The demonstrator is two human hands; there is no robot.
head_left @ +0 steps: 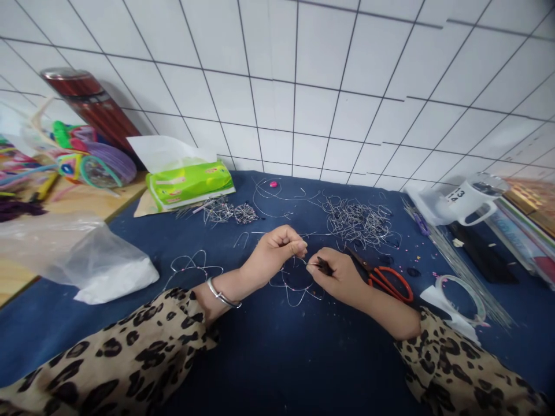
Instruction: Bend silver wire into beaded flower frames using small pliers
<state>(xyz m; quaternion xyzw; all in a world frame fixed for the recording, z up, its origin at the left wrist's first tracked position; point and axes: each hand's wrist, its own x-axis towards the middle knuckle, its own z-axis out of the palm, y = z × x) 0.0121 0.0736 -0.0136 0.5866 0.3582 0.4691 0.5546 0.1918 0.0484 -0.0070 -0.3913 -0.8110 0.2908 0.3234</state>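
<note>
In the middle of the blue cloth, a thin wire flower shape (296, 288) with small pink beads hangs or lies just below my hands. My left hand (277, 248) pinches the upper part of the wire, its fingers curled together. Close by on the right, my right hand (336, 274) is wrapped round a small dark tool (323, 266), whose tip is mostly hidden by the fingers. A second wire flower shape (193, 267) lies to the left, beyond my left wrist.
Behind my hands are a tangled wire pile (358, 222), finished-looking wire pieces (225, 212) and a green tissue pack (191, 182). Orange-handled scissors (392, 283), a tape roll (462, 299) and a white mug (474, 199) stand or lie right. A plastic bag (104, 260) is left.
</note>
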